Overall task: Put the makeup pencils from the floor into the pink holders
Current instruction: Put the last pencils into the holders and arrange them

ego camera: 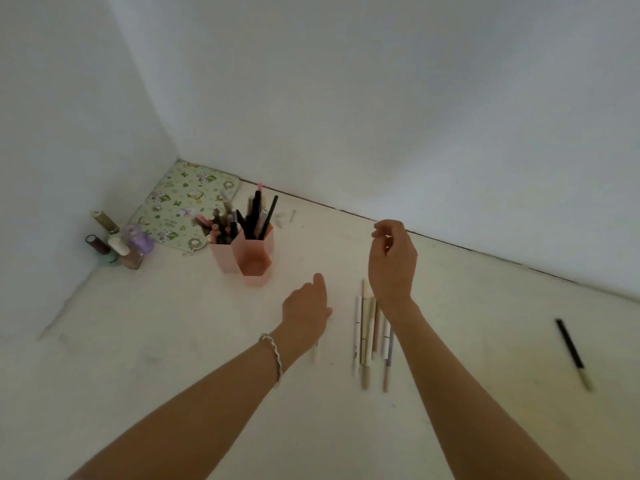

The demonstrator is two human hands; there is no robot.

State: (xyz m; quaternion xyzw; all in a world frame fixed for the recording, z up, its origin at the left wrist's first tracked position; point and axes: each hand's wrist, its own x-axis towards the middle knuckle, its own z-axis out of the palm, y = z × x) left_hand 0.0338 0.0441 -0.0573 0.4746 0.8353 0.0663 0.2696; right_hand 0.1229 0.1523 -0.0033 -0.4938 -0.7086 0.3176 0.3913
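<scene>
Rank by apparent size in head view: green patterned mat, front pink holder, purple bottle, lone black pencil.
1. green patterned mat
2. front pink holder
3. purple bottle
Unranked: lone black pencil, longer than the holder but thin, and nearer the camera.

No legible text. Only candidate: small print on the green pouch (180,206) just behind-left of the pink holders (247,258), too blurred to read.
</scene>
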